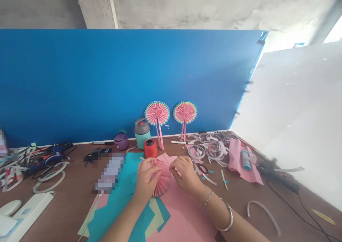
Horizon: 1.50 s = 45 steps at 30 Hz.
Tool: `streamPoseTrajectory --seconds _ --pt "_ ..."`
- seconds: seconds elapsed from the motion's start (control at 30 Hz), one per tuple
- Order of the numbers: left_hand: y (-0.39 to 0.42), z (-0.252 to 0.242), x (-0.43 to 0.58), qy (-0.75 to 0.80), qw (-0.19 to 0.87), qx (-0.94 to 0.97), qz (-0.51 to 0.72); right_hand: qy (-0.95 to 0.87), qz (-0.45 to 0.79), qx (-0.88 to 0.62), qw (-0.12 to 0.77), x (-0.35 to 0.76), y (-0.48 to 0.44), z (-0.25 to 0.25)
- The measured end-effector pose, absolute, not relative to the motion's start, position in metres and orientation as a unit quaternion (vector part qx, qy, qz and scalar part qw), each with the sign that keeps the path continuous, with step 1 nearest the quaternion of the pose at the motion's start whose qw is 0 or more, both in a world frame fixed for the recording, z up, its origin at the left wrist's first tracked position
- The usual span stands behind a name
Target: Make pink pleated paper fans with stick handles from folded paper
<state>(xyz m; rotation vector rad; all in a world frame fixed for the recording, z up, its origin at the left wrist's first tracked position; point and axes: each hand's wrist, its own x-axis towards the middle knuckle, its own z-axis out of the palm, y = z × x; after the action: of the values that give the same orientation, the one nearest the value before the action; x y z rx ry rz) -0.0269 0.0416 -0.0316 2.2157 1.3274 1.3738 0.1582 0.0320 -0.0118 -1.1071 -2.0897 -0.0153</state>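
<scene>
A pink pleated paper fan (161, 179) lies over pink paper (184, 213) and teal paper (125, 195) on the brown table. My left hand (145, 179) pinches the fan's left side with closed fingers. My right hand (185, 174) grips its upper right edge, fingers curled; bracelets circle that wrist. Two finished pink fans, one at left (157, 113) and one at right (185, 112), lean upright against the blue board.
A red thread spool (150, 148), teal bottle (142, 132), purple round object (121, 141), scissors (201, 168), white paper rings (211, 147), a glue stick (245, 160) on pink paper, a blue glue gun with cables (50, 156) at left, a black tool (278, 176) at right.
</scene>
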Motion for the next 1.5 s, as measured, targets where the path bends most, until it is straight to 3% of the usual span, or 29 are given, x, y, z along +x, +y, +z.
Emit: streamPoseTrajectory --seconds 0.13,0.4,0.57,0.83,1.03,1.5 --pt "0.049 -0.037 -0.033 0.549 0.088 0.688 0.466 -0.789 -0.003 -0.472 0.394 0.161 0.038 -0.020" --pt "0.041 -0.040 -0.024 0.628 0.075 0.709 0.313 -0.777 0.223 -0.453 0.374 0.148 0.035 -0.035" --pt "0.044 -0.041 -0.023 0.625 0.139 0.696 0.323 -0.784 0.208 -0.464 0.356 0.145 0.032 -0.036" --pt "0.048 -0.043 -0.021 0.524 0.350 0.638 0.444 -0.795 0.177 -0.451 0.364 0.148 0.038 -0.034" --pt "0.048 -0.032 -0.021 0.490 0.495 0.565 0.441 -0.811 0.152 -0.435 0.359 0.154 0.037 -0.029" --pt "0.042 -0.024 -0.019 0.500 0.533 0.557 0.395 -0.842 0.085 -0.465 0.262 0.155 0.036 -0.024"
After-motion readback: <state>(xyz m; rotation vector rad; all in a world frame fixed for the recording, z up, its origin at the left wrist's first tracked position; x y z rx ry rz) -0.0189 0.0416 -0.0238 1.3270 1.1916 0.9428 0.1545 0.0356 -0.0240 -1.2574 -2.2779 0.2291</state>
